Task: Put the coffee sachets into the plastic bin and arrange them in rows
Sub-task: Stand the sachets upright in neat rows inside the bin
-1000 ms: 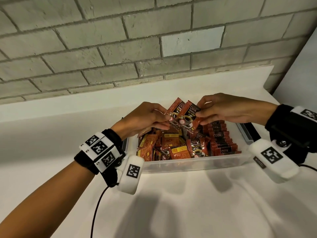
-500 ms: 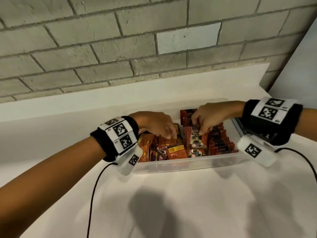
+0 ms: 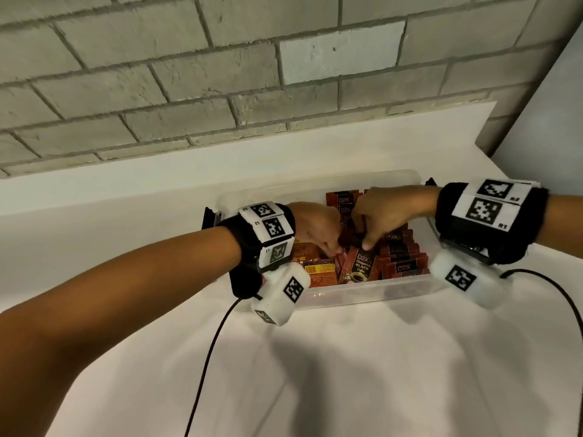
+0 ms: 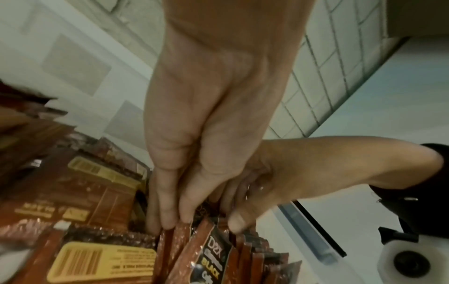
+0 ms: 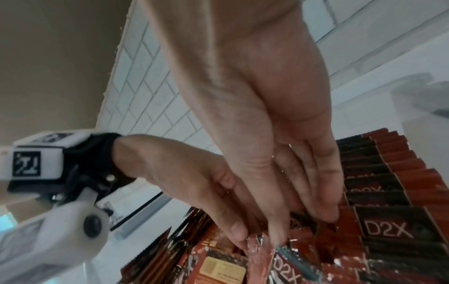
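Observation:
A clear plastic bin (image 3: pixel 362 293) stands on the white counter, full of red-brown coffee sachets. Its right side holds a neat upright row (image 3: pixel 400 257). Its left side holds a loose pile (image 3: pixel 318 269). A "D2X Black" sachet (image 3: pixel 359 268) leans at the front of the middle. Both hands reach down into the middle of the bin, side by side. My left hand (image 3: pixel 331 247) has straight fingers (image 4: pixel 170 215) whose tips press on the sachets' top edges. My right hand (image 3: pixel 367 242) also touches the sachet tops with straight fingers (image 5: pixel 325 213). How the sachets stand under the hands is hidden.
A grey brick wall and a white ledge rise right behind the bin. Black cables (image 3: pixel 208 357) trail from both wrist units over the counter (image 3: pixel 347 373) in front. A dark clip (image 3: pixel 209 217) sticks out at the bin's left end. A pale wall panel (image 3: pixel 552 121) closes the right side.
One second ago both hands held a bunch of sachets above the bin. They have since lowered it into the bin's middle, and the fingers now press down on the sachet tops.

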A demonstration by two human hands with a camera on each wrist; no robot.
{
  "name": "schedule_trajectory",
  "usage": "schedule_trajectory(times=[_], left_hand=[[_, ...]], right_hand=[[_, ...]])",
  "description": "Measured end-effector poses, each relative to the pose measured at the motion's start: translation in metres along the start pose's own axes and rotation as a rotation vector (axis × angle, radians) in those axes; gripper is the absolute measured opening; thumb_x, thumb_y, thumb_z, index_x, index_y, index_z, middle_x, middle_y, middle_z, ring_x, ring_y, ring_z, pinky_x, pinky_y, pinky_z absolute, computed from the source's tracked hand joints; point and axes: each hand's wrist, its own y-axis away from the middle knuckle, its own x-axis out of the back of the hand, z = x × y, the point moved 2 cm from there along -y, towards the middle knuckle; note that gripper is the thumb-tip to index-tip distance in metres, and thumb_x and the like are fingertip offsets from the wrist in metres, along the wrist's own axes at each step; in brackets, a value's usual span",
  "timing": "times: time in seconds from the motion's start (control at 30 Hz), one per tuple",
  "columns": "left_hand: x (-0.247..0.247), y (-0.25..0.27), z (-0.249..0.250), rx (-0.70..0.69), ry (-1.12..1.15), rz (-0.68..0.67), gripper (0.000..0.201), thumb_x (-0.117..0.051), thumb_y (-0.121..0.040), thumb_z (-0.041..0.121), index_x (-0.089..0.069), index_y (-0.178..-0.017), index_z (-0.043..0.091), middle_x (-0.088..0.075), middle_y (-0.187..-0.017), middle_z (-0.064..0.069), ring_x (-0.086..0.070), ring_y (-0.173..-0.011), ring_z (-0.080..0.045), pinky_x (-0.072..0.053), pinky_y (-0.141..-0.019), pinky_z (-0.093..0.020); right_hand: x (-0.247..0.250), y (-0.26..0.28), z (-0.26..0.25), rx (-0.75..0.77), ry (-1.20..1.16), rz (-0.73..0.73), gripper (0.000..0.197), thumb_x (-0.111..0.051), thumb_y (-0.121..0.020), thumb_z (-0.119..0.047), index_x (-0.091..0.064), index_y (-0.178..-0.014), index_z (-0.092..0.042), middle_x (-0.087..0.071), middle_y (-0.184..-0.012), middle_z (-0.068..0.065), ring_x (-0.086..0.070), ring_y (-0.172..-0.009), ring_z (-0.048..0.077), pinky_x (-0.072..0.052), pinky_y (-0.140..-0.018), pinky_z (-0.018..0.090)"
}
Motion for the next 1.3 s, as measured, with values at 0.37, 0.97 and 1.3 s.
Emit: schedule_trajectory(times=[0.37, 0.97, 1.3], left_hand=[[-0.003, 0.0, -0.017, 0.006, 0.384, -0.055, 0.029, -0.063, -0.087, 0.003, -0.059, -0.114, -0.007, -0.068, -0.103, -0.011, -0.067, -0.093, -0.017, -0.055, -0.087, -0.026], [-0.007, 0.014, -0.016, -0.01, -0.677, -0.268, 0.041, -0.052, -0.096, 0.022, -0.049, -0.137, 0.02, -0.055, -0.134, -0.003, -0.053, -0.121, -0.022, -0.039, -0.104, -0.033], [-0.005, 0.02, -0.009, 0.023, -0.796, -0.266, 0.048, -0.055, -0.094, 0.031, -0.042, -0.14, 0.021, -0.046, -0.137, -0.003, -0.045, -0.123, -0.023, -0.037, -0.088, -0.029]], right_hand=[[-0.008, -0.005, -0.01, 0.081, -0.015, -0.006, 0.018, -0.062, -0.088, -0.014, -0.069, -0.104, -0.01, -0.063, -0.097, -0.004, -0.056, -0.094, 0.013, -0.045, -0.08, 0.023], [-0.003, -0.009, -0.018, 0.124, 0.036, 0.051, 0.018, -0.063, -0.087, -0.011, -0.066, -0.104, -0.006, -0.047, -0.074, -0.015, -0.046, -0.069, 0.002, -0.032, -0.056, 0.011], [0.006, 0.002, -0.018, 0.121, 0.026, 0.093, 0.022, -0.063, -0.088, -0.02, -0.064, -0.105, -0.007, -0.051, -0.075, -0.011, -0.05, -0.071, 0.005, -0.034, -0.056, 0.015]])
